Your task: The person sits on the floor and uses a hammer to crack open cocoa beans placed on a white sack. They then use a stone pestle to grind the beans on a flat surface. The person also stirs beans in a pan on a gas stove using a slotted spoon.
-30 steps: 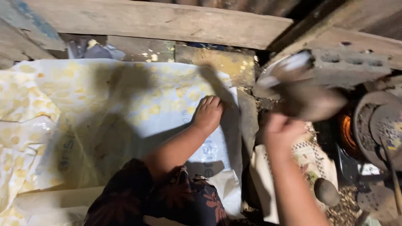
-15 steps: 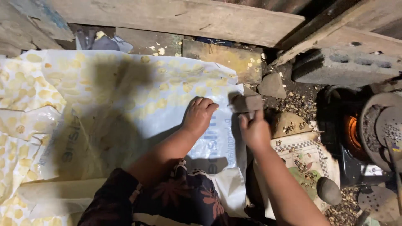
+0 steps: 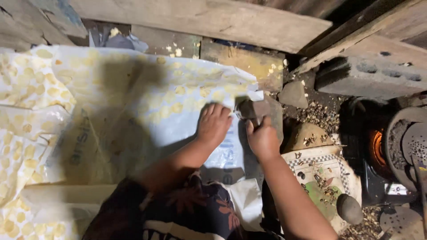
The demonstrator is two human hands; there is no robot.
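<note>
The left hand (image 3: 214,123) lies flat, fingers together, pressing on a white plastic sheet (image 3: 133,106) spread across the floor, apparently to keep the sheet's right edge from shifting. Flat yellowish round pieces (image 3: 26,93) lie in rows over the sheet, most thickly to the left, seemingly laid out apart so that none overlap. Just right of that hand, the right hand (image 3: 262,140) is closed around a grey stone (image 3: 251,109), held low over the sheet's corner near its far-right edge; whether the stone touches the sheet cannot be told. Further right, off the sheet, a smaller loose stone (image 3: 293,94) sits on dark ground near a concrete block (image 3: 369,75). At the far right a glowing stove (image 3: 378,149) stands, well apart from the plastic. A checkered-edged cloth (image 3: 320,173) littered with husks lies near it.
</note>
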